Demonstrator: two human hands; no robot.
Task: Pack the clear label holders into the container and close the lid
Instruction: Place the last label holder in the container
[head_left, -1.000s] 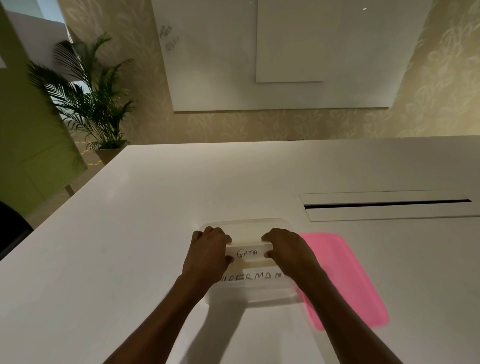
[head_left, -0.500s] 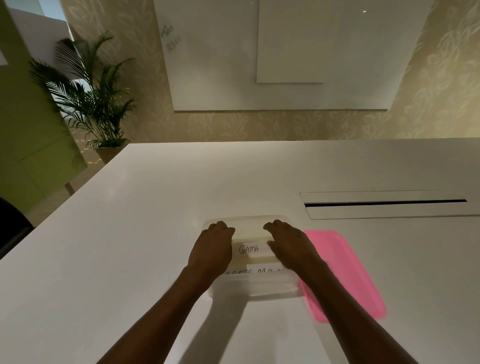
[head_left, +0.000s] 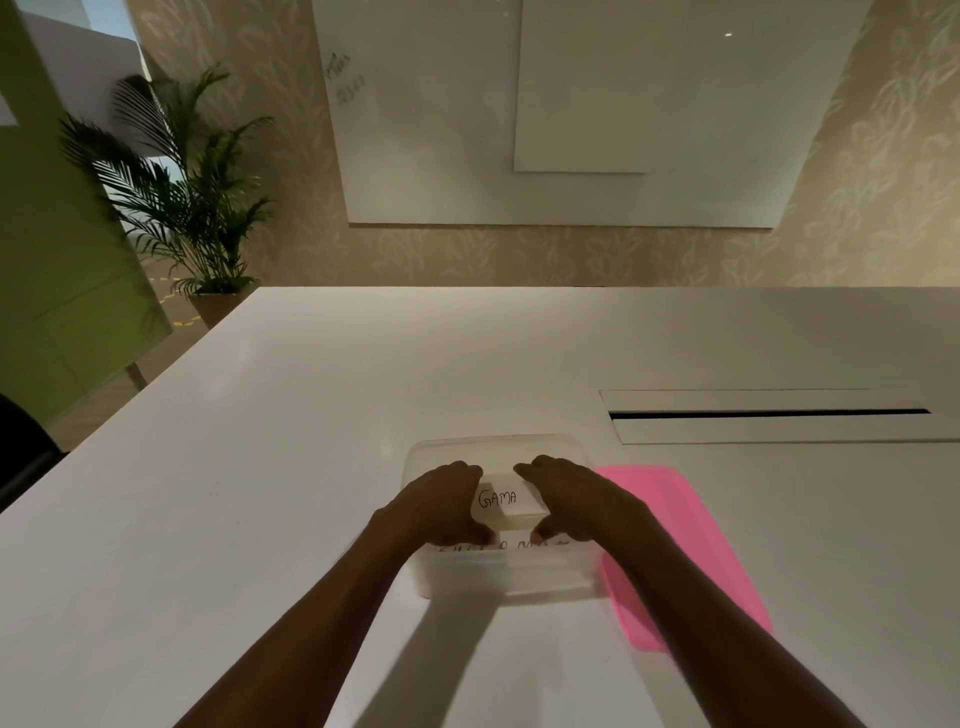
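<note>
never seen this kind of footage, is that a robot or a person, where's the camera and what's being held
No machine here: a person works with two bare hands, and the picture comes from a wide-angle camera worn on their head, looking forward and down. The left hand and right hand each grip one end of a clear label holder with a white card reading GAMA, at the mouth of the open clear plastic container on the white table. Another lettered holder lies inside underneath. The flat pink plastic lid lies on the table just right of the container, not yet on.
</note>
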